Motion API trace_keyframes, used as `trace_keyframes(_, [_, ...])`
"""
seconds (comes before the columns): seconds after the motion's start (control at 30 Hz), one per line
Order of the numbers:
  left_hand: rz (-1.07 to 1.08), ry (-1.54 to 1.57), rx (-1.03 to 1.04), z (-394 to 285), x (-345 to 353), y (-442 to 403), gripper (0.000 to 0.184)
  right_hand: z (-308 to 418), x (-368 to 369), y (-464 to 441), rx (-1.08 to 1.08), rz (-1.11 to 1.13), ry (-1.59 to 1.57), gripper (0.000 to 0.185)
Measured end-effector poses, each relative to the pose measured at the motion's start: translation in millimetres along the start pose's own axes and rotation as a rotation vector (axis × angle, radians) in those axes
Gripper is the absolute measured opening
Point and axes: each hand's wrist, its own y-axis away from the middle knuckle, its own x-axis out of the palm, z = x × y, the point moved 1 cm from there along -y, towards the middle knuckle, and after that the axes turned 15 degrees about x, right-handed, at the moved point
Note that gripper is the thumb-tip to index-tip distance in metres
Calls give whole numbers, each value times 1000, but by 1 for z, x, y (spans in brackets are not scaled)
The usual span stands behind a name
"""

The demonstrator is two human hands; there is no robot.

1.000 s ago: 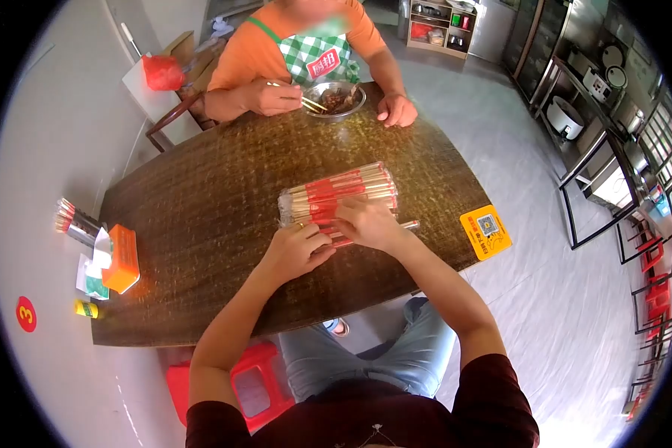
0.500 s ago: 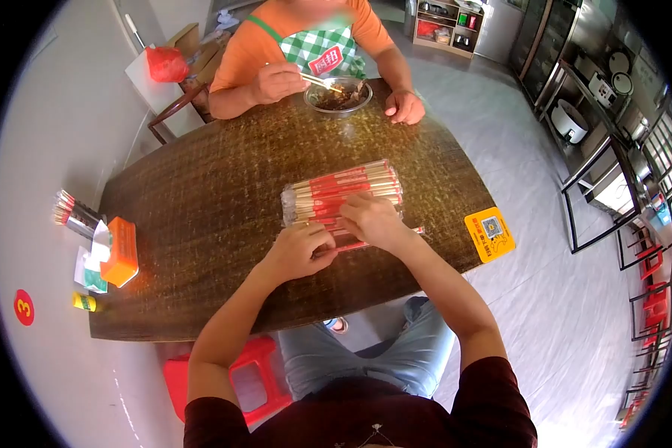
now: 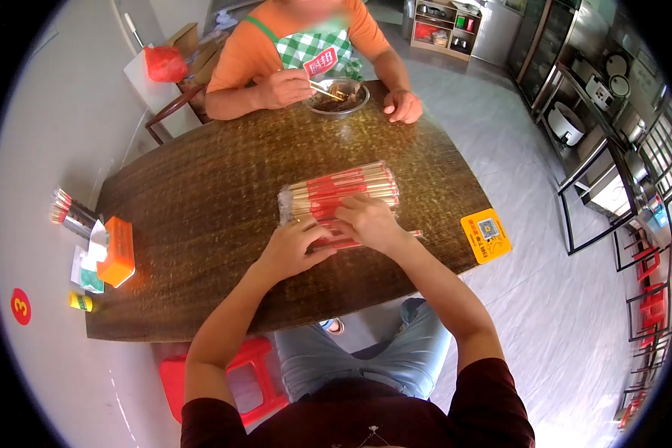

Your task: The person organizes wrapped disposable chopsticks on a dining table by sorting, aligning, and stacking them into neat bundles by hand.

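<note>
A clear plastic pack of chopsticks in red-banded wrappers lies on the brown table in front of me. My right hand rests over its near edge, fingers curled down on red-wrapped chopsticks, whose right end sticks out past the hand. Exactly how the fingertips grip is hidden beneath that hand. Close by on the left is my left hand, thumb and forefinger apart, by the left end of these chopsticks. Its other fingers are partly hidden.
Across the table, another person's hand holds chopsticks in a metal bowl. An orange tissue box and a chopstick holder stand at the left wall. A yellow QR card lies at the right edge.
My left thumb and forefinger have spread apart from a more curled pose. My right hand stays over the chopsticks. The other person's chopsticks have tipped further down into the bowl.
</note>
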Motion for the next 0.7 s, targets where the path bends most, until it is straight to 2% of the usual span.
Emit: trace_keyframes(0.7, [-2, 48, 49, -4, 4, 0, 11, -2, 6, 2, 35, -35, 61, 15])
